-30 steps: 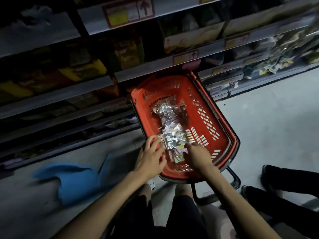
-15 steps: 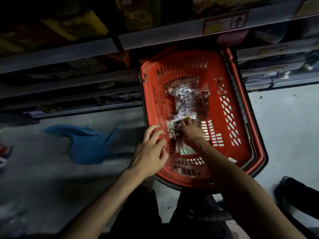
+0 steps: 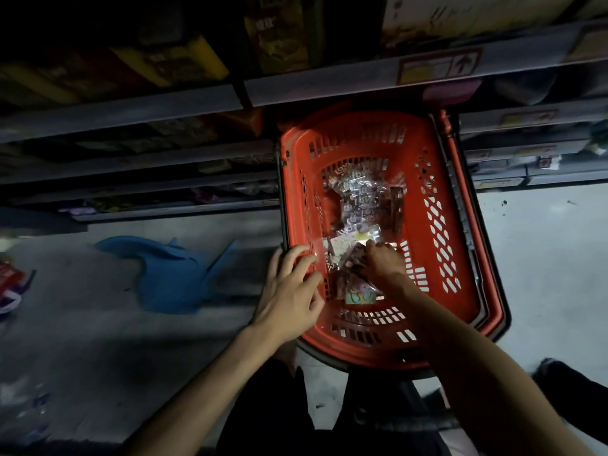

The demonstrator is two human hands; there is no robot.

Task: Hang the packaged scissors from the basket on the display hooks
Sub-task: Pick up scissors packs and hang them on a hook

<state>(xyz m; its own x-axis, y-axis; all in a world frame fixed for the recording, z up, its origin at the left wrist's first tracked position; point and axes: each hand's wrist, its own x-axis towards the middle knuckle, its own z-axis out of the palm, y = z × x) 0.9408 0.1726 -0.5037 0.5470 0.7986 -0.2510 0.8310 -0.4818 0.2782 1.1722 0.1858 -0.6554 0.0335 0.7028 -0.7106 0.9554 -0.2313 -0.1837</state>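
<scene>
Packaged scissors (image 3: 358, 205) lie in the basket (image 3: 441, 179), right hand (image 3: 385, 261) pinching one, left hand (image 3: 292, 291) flat on its rim.

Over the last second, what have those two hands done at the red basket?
The right hand reached deeper into the red basket, its fingers now curled onto the packaged scissors; whether it grips one is unclear. The left hand stayed on the basket's left rim, and the packets still lie inside.

- right hand (image 3: 383, 264) is down in the basket (image 3: 437, 179), fingers curled on a pack (image 3: 352, 263)
- more shiny packs (image 3: 358, 199) lie just beyond the grip
- left hand (image 3: 292, 287) rests on the rim, just left of it
- blue thing (image 3: 171, 274) lies on the floor, further left
</scene>
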